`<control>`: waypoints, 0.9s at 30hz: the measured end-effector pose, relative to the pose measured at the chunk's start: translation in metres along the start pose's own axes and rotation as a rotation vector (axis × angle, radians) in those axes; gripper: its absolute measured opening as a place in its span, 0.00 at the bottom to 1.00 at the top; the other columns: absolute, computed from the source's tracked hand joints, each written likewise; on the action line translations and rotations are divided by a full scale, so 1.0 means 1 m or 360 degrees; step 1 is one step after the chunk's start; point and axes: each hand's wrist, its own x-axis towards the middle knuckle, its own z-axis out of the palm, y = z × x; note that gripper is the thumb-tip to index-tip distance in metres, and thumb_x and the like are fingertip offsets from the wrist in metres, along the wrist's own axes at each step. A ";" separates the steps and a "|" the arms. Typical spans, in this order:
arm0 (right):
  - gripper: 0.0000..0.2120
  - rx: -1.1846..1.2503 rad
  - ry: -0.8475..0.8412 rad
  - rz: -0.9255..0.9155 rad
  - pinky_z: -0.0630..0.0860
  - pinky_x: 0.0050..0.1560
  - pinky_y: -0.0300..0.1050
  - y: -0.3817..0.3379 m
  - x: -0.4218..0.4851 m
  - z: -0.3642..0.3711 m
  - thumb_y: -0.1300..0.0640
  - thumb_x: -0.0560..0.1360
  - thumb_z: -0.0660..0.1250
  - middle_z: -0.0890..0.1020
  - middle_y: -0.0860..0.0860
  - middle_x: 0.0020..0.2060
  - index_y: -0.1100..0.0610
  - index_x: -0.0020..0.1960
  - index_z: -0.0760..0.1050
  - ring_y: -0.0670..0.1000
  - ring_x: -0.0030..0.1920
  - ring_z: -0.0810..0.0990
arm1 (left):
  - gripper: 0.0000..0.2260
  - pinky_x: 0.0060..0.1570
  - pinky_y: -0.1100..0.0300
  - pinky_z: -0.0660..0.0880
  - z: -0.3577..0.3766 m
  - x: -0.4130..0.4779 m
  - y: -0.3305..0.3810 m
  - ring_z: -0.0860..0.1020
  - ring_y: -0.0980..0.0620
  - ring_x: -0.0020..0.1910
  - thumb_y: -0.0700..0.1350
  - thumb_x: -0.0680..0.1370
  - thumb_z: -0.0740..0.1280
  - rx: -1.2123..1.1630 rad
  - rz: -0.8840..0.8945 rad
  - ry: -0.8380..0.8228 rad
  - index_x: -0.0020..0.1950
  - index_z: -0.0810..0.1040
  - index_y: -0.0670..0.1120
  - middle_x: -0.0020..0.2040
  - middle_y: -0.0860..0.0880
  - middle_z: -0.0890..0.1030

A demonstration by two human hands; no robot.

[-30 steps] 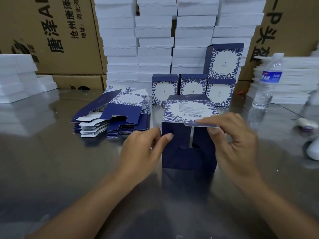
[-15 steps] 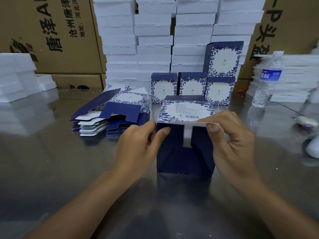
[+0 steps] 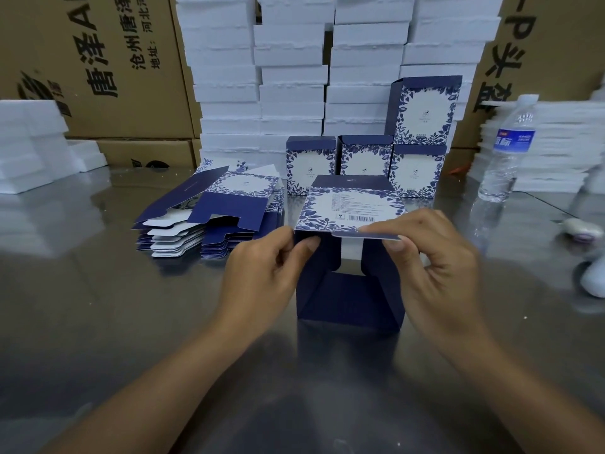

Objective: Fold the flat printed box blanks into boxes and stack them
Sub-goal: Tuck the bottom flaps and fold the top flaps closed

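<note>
At the far left of the frame stand white foam blocks point(image 3: 29, 142), with brown printed cardboard cartons point(image 3: 108, 77) behind them in the upper left. Left of centre, a fanned pile of flat navy-and-white floral box blanks point(image 3: 212, 214) lies on the shiny steel table point(image 3: 98, 306), waiting its turn.

At centre the left hand point(image 3: 265, 273) pinches the upper left corner of the half-formed navy cardboard box point(image 3: 350, 296) between thumb and forefinger, steadying it. The box sits on the table with its open end toward the camera and its floral barcode panel facing up; two navy side flaps are turned inward, with a pale gap between them. Just right of that, the right hand point(image 3: 435, 257) has its thumb and fingers clamped on the thin front lip of the top flap, which is raised and not yet tucked.

The step in hand looks like closing this end. The next move likely calls for creasing the lip downward and sliding it in behind the side flaps while the left hand keeps the wall square; a skewed wall could jam or bend the lip.

Behind, at upper centre, three finished floral boxes point(image 3: 363, 162) stand in a row, and a fourth box point(image 3: 422, 109) sits on the rightmost one; this box probably joins them. At the right a clear plastic water bottle point(image 3: 507, 149) stands.
</note>
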 end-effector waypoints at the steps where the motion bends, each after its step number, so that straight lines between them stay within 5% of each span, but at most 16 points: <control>1: 0.15 -0.0015 0.0008 -0.0009 0.68 0.44 0.38 0.001 0.000 0.000 0.45 0.78 0.55 0.80 0.54 0.38 0.51 0.50 0.78 0.50 0.42 0.73 | 0.24 0.28 0.62 0.61 0.001 0.000 -0.002 0.67 0.45 0.29 0.60 0.76 0.63 -0.0038 -0.0036 -0.0040 0.31 0.64 0.43 0.23 0.46 0.68; 8: 0.19 -0.0081 0.0040 0.0023 0.68 0.44 0.36 0.006 0.001 -0.004 0.43 0.79 0.53 0.80 0.54 0.38 0.52 0.48 0.79 0.52 0.41 0.75 | 0.25 0.30 0.44 0.69 0.004 -0.003 -0.013 0.75 0.43 0.27 0.65 0.72 0.57 -0.0086 -0.0091 -0.0411 0.29 0.65 0.44 0.25 0.42 0.70; 17: 0.20 -0.0084 0.0056 0.0013 0.68 0.44 0.36 0.007 0.001 -0.003 0.43 0.79 0.53 0.80 0.53 0.38 0.53 0.47 0.80 0.51 0.41 0.74 | 0.25 0.29 0.44 0.68 0.004 -0.002 -0.012 0.73 0.42 0.25 0.64 0.73 0.57 -0.0072 -0.0101 -0.0412 0.28 0.61 0.45 0.23 0.42 0.69; 22: 0.19 -0.0099 0.0041 0.0008 0.67 0.44 0.36 0.008 0.000 -0.003 0.44 0.79 0.53 0.80 0.54 0.38 0.53 0.48 0.79 0.53 0.41 0.75 | 0.23 0.29 0.55 0.63 0.005 -0.004 -0.018 0.66 0.55 0.24 0.66 0.72 0.57 0.0082 -0.0148 -0.0652 0.29 0.65 0.48 0.23 0.51 0.67; 27: 0.17 -0.0105 0.0040 -0.0003 0.67 0.44 0.37 0.008 0.000 -0.002 0.44 0.79 0.53 0.80 0.54 0.38 0.51 0.48 0.78 0.53 0.40 0.74 | 0.23 0.25 0.61 0.56 0.006 -0.004 -0.023 0.66 0.56 0.24 0.59 0.76 0.61 0.0210 -0.0090 -0.0746 0.26 0.61 0.50 0.22 0.53 0.68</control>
